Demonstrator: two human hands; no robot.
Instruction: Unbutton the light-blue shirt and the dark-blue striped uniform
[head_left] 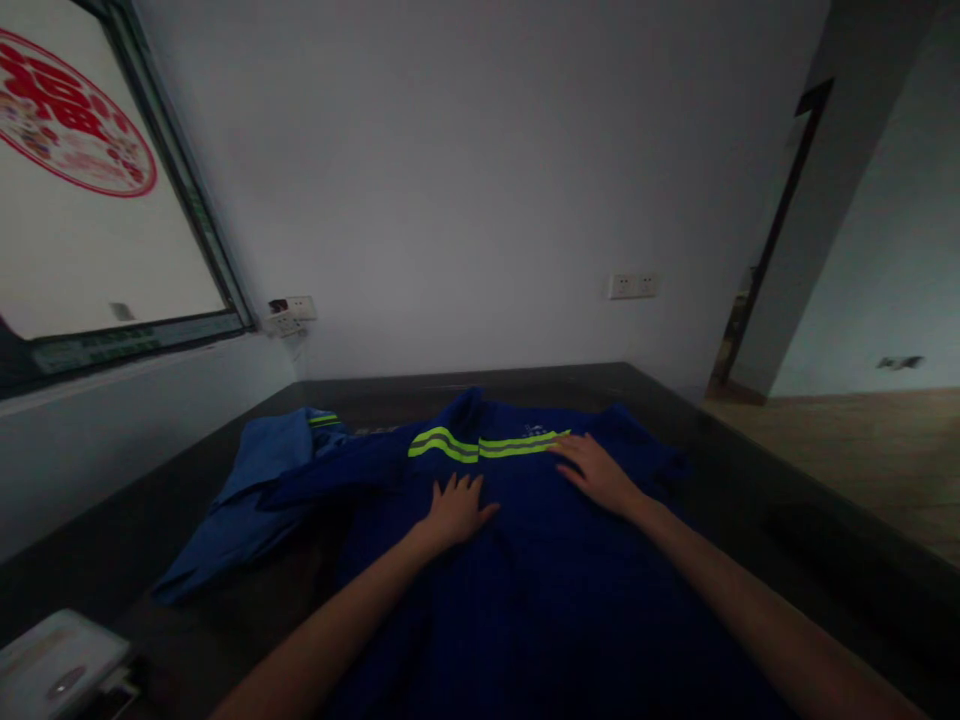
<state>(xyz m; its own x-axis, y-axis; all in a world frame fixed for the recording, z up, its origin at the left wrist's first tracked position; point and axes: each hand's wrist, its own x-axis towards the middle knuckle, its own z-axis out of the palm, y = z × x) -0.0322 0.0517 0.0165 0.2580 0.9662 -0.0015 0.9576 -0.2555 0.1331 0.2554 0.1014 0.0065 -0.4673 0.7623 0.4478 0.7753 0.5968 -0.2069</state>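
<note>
A dark blue work jacket (540,580) with two yellow-green reflective stripes (480,445) lies spread on a dark table (720,470). My left hand (456,510) rests flat on the jacket's middle, fingers stretched out, just below the stripes. My right hand (596,472) lies flat on the jacket's right chest, fingers apart, its fingertips near the right end of the stripes. Neither hand holds anything. One sleeve (322,475) stretches out to the left.
A lighter blue garment (247,500) lies crumpled left of the jacket. A white device (56,665) sits at the table's near left corner. A window (82,200) is on the left, wall sockets (632,286) behind, a doorway (757,320) to the right.
</note>
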